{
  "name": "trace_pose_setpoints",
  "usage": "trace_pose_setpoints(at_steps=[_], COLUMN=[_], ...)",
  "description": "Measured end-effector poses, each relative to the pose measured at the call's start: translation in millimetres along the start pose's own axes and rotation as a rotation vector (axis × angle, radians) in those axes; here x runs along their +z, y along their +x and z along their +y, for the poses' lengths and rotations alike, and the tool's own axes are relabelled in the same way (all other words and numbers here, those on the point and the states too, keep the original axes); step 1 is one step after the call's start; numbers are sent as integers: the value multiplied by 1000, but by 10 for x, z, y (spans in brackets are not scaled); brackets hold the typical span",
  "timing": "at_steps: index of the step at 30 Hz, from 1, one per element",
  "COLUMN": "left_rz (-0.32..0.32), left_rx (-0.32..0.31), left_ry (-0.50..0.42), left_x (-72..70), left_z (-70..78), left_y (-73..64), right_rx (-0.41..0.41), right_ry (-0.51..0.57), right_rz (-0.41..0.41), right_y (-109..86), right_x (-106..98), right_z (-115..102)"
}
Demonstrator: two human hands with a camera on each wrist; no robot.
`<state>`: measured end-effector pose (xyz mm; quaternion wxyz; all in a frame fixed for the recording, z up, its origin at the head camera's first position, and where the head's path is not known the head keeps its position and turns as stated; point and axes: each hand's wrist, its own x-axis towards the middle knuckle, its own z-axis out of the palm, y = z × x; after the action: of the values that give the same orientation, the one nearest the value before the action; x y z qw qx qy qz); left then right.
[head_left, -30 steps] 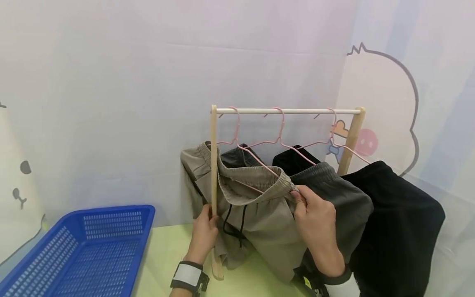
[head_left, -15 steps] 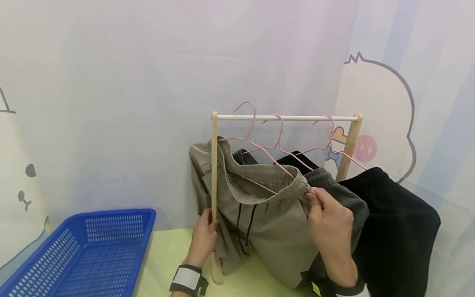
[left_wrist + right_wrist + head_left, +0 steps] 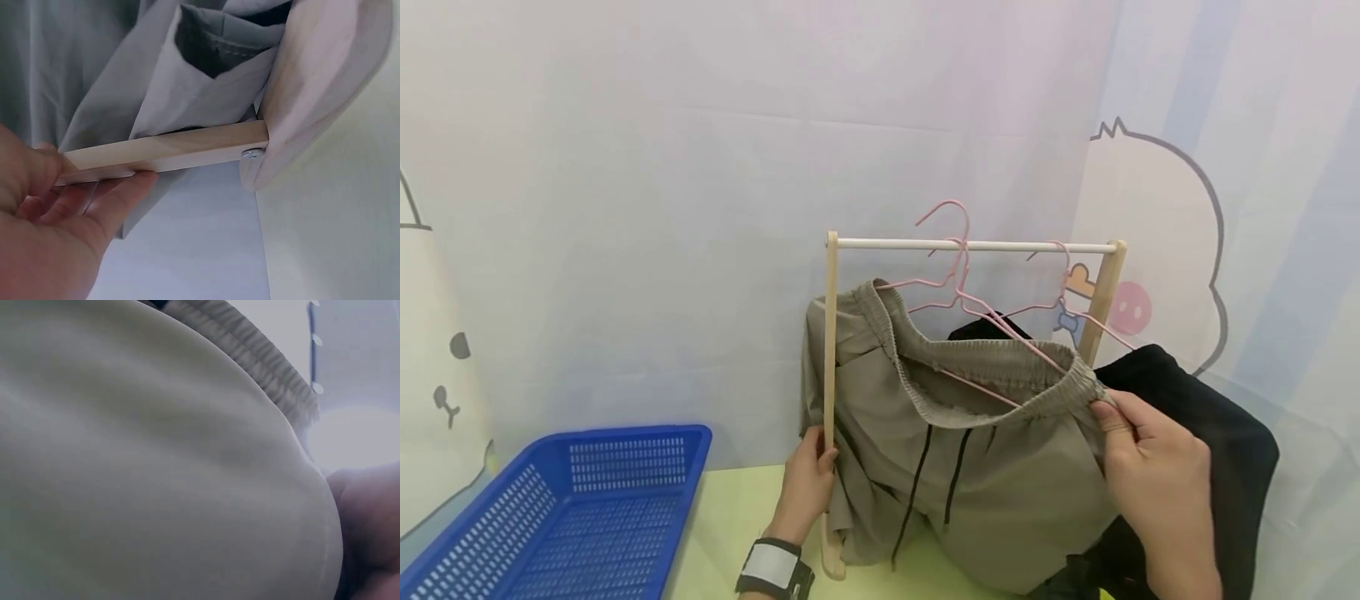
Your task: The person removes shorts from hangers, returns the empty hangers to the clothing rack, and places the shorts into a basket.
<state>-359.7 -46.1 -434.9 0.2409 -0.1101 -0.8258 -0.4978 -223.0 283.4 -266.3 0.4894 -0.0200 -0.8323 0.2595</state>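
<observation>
My right hand [image 3: 1161, 475] pinches the right end of the elastic waistband of the beige drawstring pants [image 3: 1022, 500], which are draped over a pink wire hanger [image 3: 951, 202]. The hook of this hanger stands above the rack's white rod [image 3: 880, 244], apart from it, level with the middle hanger. With fingers and thumb, my left hand [image 3: 807, 479] grips the rack's left wooden post [image 3: 830, 350]. In the left wrist view, that hand [image 3: 81, 212] holds a wooden bar [image 3: 169, 149] beside grey cloth. Beige fabric [image 3: 156, 469] fills most of the right wrist view.
Black pants [image 3: 1202, 417] hang from another pink hanger [image 3: 1063, 275] at the right of the rack. A second hanger on the rod is partly covered by the beige pants. A blue plastic basket [image 3: 625, 431] stands at the left on the pale green table [image 3: 752, 487].
The hanger's hook has come up off the rod and shifted right with the beige pants, carried by my right hand. The beige pants now cover the dark grey ones. My left hand stays on the post.
</observation>
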Motion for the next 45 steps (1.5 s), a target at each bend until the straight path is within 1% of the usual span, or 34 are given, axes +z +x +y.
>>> trace_pose_setpoints(at_steps=[3,7,10,14,17,20,23,24,25,28,30,34,38,41,44,45], left_rz=[-1,4,7,5,-10,-43,-68,-71,-71,-55,-33,7,15,14,20,24], left_rx=[-10,9,26,9,-3,-21,-36,-50,-58,-75,-67,-33,-12,12,51,69], left_ry=[-1,5,6,8,31,42,49,48,47,40,31,13,-21,-56,-83,-91], left_x=[-6,-17,-20,-7,-13,-76,-213,-269,-328,-509,-625,-825,-986,-1071,-1130,-1147], left_z=[-6,-8,-7,-6,-5,13,61,84,111,223,308,512,760,930,1051,1087], left_y=[-6,-7,4,20,17,12,26,37,48,79,95,99,54,3,-50,-69], right_rx=[40,104,145,204,243,274,317,325,331,305,281,263,199,149,129,125], right_ry=[-10,13,40,51,67,87,88,68,51,-6,-8,73,158,260,351,396], right_rz=[-33,-62,-68,-97,-120,-134,-150,-166,-178,-208,-224,-205,-163,-154,-146,-150], right_y=[6,31,57,51,24,8,9,8,5,-22,-46,-69,-53,-60,-72,-72], right_x=[-122,-259,-331,-423,-502,-573,-632,-654,-673,-730,-764,-796,-828,-854,-850,-847], right_z=[78,209,326,477,550,593,634,645,658,687,692,696,754,824,851,852])
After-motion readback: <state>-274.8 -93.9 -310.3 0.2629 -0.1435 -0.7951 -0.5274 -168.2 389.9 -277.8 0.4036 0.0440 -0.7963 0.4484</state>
